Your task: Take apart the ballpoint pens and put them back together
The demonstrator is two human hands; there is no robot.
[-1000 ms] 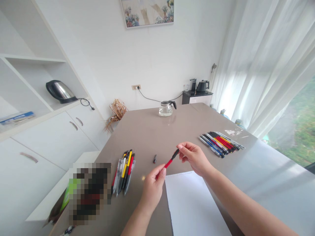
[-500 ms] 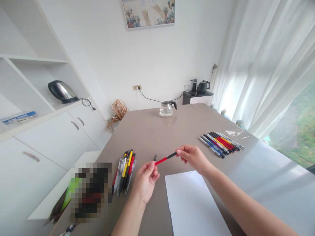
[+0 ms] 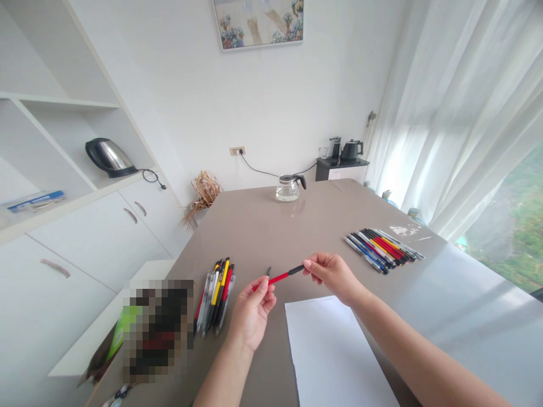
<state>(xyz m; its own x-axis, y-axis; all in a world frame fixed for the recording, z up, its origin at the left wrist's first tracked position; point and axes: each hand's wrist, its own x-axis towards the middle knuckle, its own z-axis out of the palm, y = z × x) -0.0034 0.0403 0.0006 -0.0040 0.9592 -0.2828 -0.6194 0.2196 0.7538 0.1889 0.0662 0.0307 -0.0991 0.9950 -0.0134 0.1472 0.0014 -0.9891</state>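
A red pen with a black grip (image 3: 280, 277) is held level above the table between both hands. My left hand (image 3: 253, 308) pinches its red end between thumb and fingers. At the black end, my right hand (image 3: 326, 270) closes its thumb and fingertips on it. A small dark piece (image 3: 268, 272) shows just behind my left fingers, too small to name. Left of my left hand lies a bunch of pens (image 3: 214, 294), in clear, white, yellow, red and black. Below the right hand is a sheet of white paper (image 3: 331, 345) with faint writing along its top.
A row of pens (image 3: 384, 249) lies on the right of the table (image 3: 254, 226). A glass pot (image 3: 288, 189) stands at the far end. A pixelated area (image 3: 159, 330) covers things at the left edge. White curtains (image 3: 424, 141) hang at right.
Both hands keep their hold on the red pen with almost no movement. The whole view has shifted very slightly.
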